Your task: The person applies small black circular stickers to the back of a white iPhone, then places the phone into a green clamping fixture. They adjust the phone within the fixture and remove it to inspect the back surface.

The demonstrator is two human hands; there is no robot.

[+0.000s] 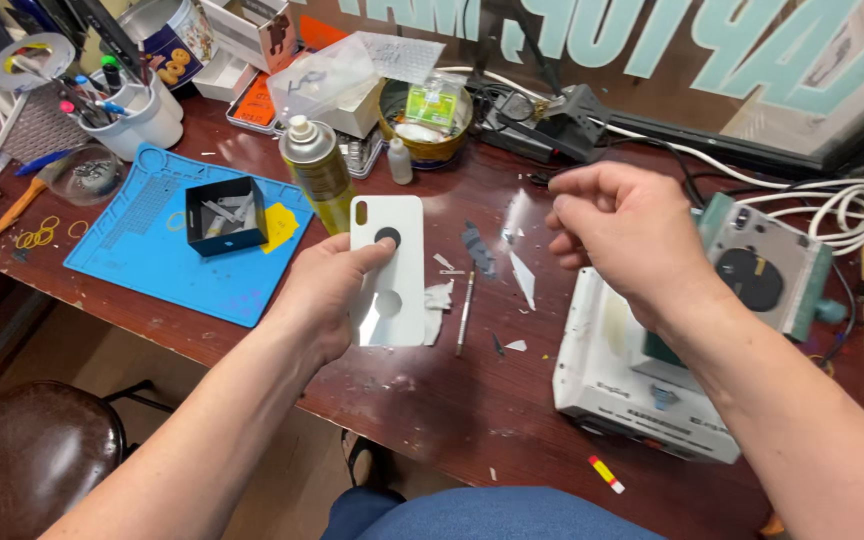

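I see brown workbench [432,400], cluttered. White boxy machine [642,390] sits at right, under my right forearm. Blue silicone mat [152,260] at left carries small black parts tray [226,215], likely to keep bits from rolling. Spray can [318,170] stands upright just behind panel.

Left hand [322,295] grips white phone back panel [388,270] by its left edge, thumb on face, held flat above bench for viewing. Right hand [627,235] hovers right of panel, apart, fingers curled loosely; cannot tell whether pinching anything.

Bare table [422,400] lies open between the hands, hemmed by a spray can [318,170] behind, a white machine [632,390] right and a blue mat [167,265] left
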